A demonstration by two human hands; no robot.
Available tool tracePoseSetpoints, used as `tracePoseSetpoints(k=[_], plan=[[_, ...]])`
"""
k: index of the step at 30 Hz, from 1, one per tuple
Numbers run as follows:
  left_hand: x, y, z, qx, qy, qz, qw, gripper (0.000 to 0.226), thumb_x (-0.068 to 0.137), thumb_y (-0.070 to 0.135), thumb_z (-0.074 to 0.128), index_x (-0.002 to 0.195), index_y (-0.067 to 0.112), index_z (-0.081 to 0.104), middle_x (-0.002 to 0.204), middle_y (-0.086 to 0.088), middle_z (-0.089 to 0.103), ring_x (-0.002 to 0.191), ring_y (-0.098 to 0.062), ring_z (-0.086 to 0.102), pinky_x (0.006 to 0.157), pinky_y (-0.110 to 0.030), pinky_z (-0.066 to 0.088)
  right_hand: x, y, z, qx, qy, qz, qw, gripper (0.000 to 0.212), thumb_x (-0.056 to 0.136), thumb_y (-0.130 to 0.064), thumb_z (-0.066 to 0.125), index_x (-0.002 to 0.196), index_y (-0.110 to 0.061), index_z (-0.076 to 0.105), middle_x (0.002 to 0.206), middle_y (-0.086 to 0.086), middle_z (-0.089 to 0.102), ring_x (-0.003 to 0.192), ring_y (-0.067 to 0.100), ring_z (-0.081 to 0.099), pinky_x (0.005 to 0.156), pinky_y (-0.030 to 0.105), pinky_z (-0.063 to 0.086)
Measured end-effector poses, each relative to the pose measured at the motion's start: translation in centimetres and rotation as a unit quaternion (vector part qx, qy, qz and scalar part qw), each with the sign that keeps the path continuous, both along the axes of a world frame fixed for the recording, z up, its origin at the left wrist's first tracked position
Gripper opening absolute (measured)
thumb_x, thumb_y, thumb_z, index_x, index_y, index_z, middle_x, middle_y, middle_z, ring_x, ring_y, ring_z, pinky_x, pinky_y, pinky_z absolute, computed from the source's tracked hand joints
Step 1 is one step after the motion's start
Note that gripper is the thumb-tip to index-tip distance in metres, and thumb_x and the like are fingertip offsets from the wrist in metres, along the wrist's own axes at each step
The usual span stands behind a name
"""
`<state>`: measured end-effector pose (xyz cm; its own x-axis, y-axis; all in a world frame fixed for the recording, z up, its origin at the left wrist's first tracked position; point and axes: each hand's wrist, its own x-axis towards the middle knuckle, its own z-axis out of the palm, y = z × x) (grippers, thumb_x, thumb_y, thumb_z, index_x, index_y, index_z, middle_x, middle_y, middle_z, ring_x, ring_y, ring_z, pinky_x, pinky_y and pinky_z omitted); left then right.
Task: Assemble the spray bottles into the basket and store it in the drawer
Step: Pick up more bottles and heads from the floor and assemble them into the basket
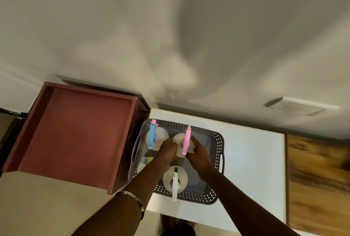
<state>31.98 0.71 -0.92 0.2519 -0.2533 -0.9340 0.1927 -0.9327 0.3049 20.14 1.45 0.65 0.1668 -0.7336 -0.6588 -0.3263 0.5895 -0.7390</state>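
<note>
Nearest the camera: white-and-green spray bottle (175,179) standing upright in the near part of the grey perforated basket (217,141), nozzle pointing back toward the wearer. To its left, half hidden under the left forearm, a yellow-and-blue trigger (146,159) (bottle body mostly out of sight).

Next out, the crux: pink-trigger bottle (186,141) upright at basket centre, clasped from both sides. Left hand (167,150) pressed against its left flank, right hand (198,153) against its right, fingers curled round the white body rather than spread; fingertips themselves hidden behind the bottle. Trigger's long axis running near-to-far, straight between the two hands. Equal reach for both, so likely a two-handed seating or straightening within the basket.

Further out, blue-trigger bottle (152,136) at the far-left corner, untouched.

Beyond and left, open reddish drawer (79,131) just beside the basket (probably the following destination, a leftward carry by the basket's side handles).
</note>
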Motion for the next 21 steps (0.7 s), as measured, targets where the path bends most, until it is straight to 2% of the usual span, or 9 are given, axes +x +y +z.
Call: tracePoseSetpoints(k=[4, 7, 9, 12, 15, 16, 18, 20, 21], plan=[[0.0, -0.8, -0.3, 0.015, -0.027, -0.065, 0.997, 0.040, 0.103, 0.028, 0.040, 0.134, 0.005, 0.049, 0.129, -0.020, 0.056, 0.106, -0.029, 0.053, 0.084, -0.031, 0.039, 0.0, 0.1, 0.2, -0.014, -0.006, 0.006, 1.000, 0.047, 0.090, -0.011, 0.069, 0.135, -0.016, 0.056, 0.124, 0.005, 0.065, 0.113, 0.021, 0.061, 0.098, 0.041, 0.053], [0.0, -0.7, 0.1, 0.021, -0.039, -0.095, 0.994, 0.039, 0.101, 0.027, 0.046, 0.131, 0.004, 0.052, 0.129, -0.019, 0.057, 0.111, -0.030, 0.055, 0.088, -0.032, 0.041, -0.2, 0.3, 0.3, -0.019, 0.001, 0.015, 1.000, 0.049, 0.090, -0.009, 0.070, 0.136, -0.015, 0.055, 0.124, 0.006, 0.065, 0.112, 0.021, 0.061, 0.096, 0.037, 0.053], [0.0, -0.5, 0.4, 0.007, -0.023, -0.085, 0.996, 0.039, 0.098, 0.025, 0.052, 0.130, 0.003, 0.054, 0.126, -0.021, 0.057, 0.115, -0.033, 0.055, 0.089, -0.035, 0.043, -0.3, 0.4, 0.4, -0.024, 0.007, 0.025, 0.999, 0.043, 0.089, -0.007, 0.069, 0.129, -0.017, 0.058, 0.120, 0.003, 0.067, 0.111, 0.019, 0.063, 0.089, 0.027, 0.055], [-0.2, -0.3, 1.8, -0.007, -0.019, -0.057, 0.998, 0.040, 0.096, 0.022, 0.055, 0.129, 0.001, 0.054, 0.127, -0.024, 0.056, 0.119, -0.036, 0.054, 0.100, -0.039, 0.045, -0.5, 0.8, 1.3, -0.019, 0.017, 0.029, 0.999, 0.041, 0.088, -0.004, 0.069, 0.110, -0.037, 0.058, 0.103, -0.018, 0.065, 0.099, -0.004, 0.065, 0.069, 0.005, 0.049], [0.0, 0.5, 4.6, -0.053, -0.026, -0.041, 0.997, 0.038, 0.099, 0.016, 0.046, 0.132, -0.001, 0.051, 0.133, -0.024, 0.055, 0.123, -0.036, 0.054, 0.105, -0.040, 0.043, -1.2, 1.2, 2.6, -0.026, 0.023, 0.039, 0.999, 0.045, 0.088, -0.002, 0.068, 0.097, -0.044, 0.055, 0.095, -0.033, 0.053, 0.083, -0.031, 0.054, 0.063, -0.006, 0.040], [0.1, 0.8, 5.6, -0.089, -0.010, -0.049, 0.995, 0.038, 0.098, 0.014, 0.044, 0.133, 0.001, 0.050, 0.134, -0.023, 0.056, 0.122, -0.037, 0.055, 0.105, -0.044, 0.045, -1.5, 1.2, 2.9, -0.026, 0.033, 0.045, 0.998, 0.043, 0.088, -0.003, 0.068, 0.101, -0.043, 0.056, 0.096, -0.030, 0.053, 0.080, -0.030, 0.054, 0.062, -0.006, 0.040], [0.4, 1.5, 8.1, -0.135, 0.004, -0.044, 0.990, 0.041, 0.097, 0.012, 0.043, 0.138, 0.005, 0.046, 0.137, -0.021, 0.053, 0.124, -0.037, 0.054, 0.103, -0.049, 0.047, -2.3, 1.3, 4.5, -0.027, 0.059, 0.056, 0.996, 0.042, 0.089, -0.006, 0.069, 0.125, -0.026, 0.058, 0.111, -0.013, 0.059, 0.086, -0.017, 0.058, 0.068, -0.001, 0.046], [0.1, 1.7, 10.8, -0.138, -0.027, -0.044, 0.989, 0.049, 0.096, 0.015, 0.049, 0.144, 0.012, 0.040, 0.141, -0.018, 0.049, 0.126, -0.035, 0.050, 0.100, -0.044, 0.047, -2.9, 1.4, 7.0, -0.023, 0.088, 0.075, 0.993, 0.058, 0.091, -0.009, 0.066, 0.145, -0.012, 0.043, 0.142, 0.006, 0.051, 0.120, 0.009, 0.056, 0.096, 0.020, 0.050], [-0.3, 1.8, 12.0, -0.134, -0.043, -0.045, 0.989, 0.053, 0.095, 0.017, 0.052, 0.146, 0.014, 0.038, 0.141, -0.016, 0.048, 0.125, -0.032, 0.049, 0.095, -0.039, 0.047, -3.1, 1.5, 8.0, -0.022, 0.097, 0.079, 0.992, 0.062, 0.092, -0.009, 0.064, 0.149, -0.011, 0.038, 0.151, 0.009, 0.044, 0.133, 0.021, 0.048, 0.107, 0.034, 0.045]])
